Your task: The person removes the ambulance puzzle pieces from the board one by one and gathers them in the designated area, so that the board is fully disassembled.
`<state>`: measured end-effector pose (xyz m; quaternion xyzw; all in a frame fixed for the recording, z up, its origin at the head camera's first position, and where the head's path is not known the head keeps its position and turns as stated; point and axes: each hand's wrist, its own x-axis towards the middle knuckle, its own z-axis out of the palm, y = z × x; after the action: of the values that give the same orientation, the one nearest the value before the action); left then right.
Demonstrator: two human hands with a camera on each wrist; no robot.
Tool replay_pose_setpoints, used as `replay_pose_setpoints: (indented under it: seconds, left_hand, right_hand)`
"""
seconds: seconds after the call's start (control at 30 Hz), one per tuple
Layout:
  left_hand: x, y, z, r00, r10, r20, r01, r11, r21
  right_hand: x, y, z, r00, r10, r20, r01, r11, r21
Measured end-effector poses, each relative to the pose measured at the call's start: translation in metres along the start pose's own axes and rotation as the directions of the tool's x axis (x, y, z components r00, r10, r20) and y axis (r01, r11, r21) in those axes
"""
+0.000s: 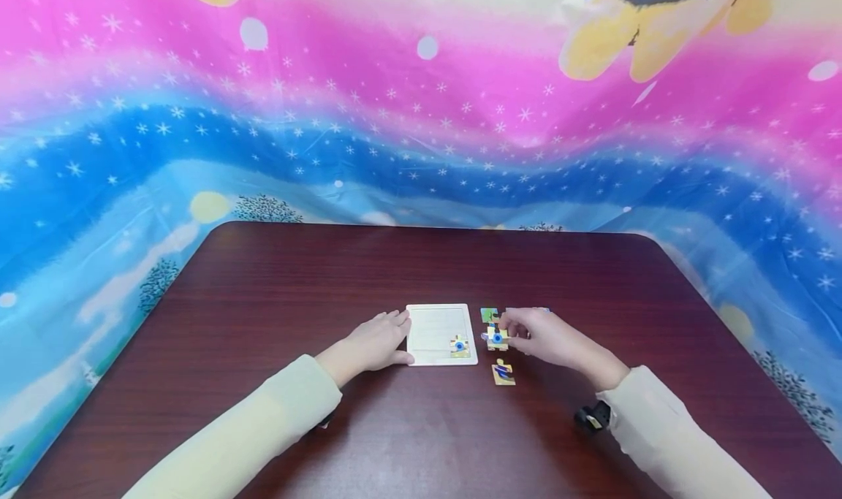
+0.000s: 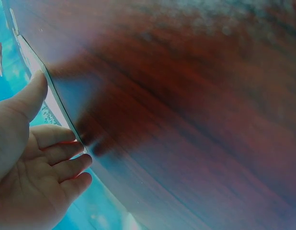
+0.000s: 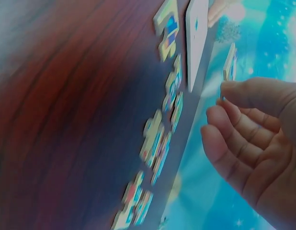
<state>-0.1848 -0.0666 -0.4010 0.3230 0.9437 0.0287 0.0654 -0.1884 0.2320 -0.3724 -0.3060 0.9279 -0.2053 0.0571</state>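
Note:
A pale wooden puzzle tray (image 1: pixel 434 324) lies on the table with one jigsaw piece (image 1: pixel 459 346) in its lower right corner. My left hand (image 1: pixel 375 342) rests along the tray's left edge, fingers extended, thumb near the front corner. In the left wrist view, that hand's thumb and fingertips touch the tray's rim. Just right of the tray, my right hand (image 1: pixel 536 334) pinches a jigsaw piece (image 3: pixel 229 62) between thumb and fingers, raised above the table. A loose piece with a purple and blue print (image 1: pixel 503 372) lies in front of it.
Beyond the right hand lies a green piece (image 1: pixel 489 315); the hand partly hides others. Several loose pieces (image 3: pixel 153 139) line the table in the right wrist view. The dark wooden table (image 1: pixel 296 280) ends at a printed cloth backdrop (image 1: pixel 408 155).

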Motion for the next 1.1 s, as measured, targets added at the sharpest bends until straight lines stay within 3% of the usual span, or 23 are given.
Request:
replay_pose_setpoints:
  seconds: [0.37, 0.73, 1.1]
  left_hand:
    - [-0.001, 0.001, -0.002, 1.000, -0.001, 0.000, 0.001, 1.000, -0.003]
    - [0.000, 0.001, 0.000, 1.000, 0.004, -0.006, -0.004, 1.000, 0.010]
    - [0.000, 0.001, -0.001, 1.000, 0.003, 0.000, -0.003, 1.000, 0.007]
  right_hand:
    - [-0.027, 0.017, -0.002, 0.998, 0.006, 0.068, -0.006, 1.000, -0.004]
    - [-0.044, 0.031, 0.002, 0.987, 0.072, 0.144, -0.079, 0.996, 0.048]
    - [-0.048, 0.037, 0.003, 0.986, 0.031, 0.161, -0.038, 0.998, 0.043]
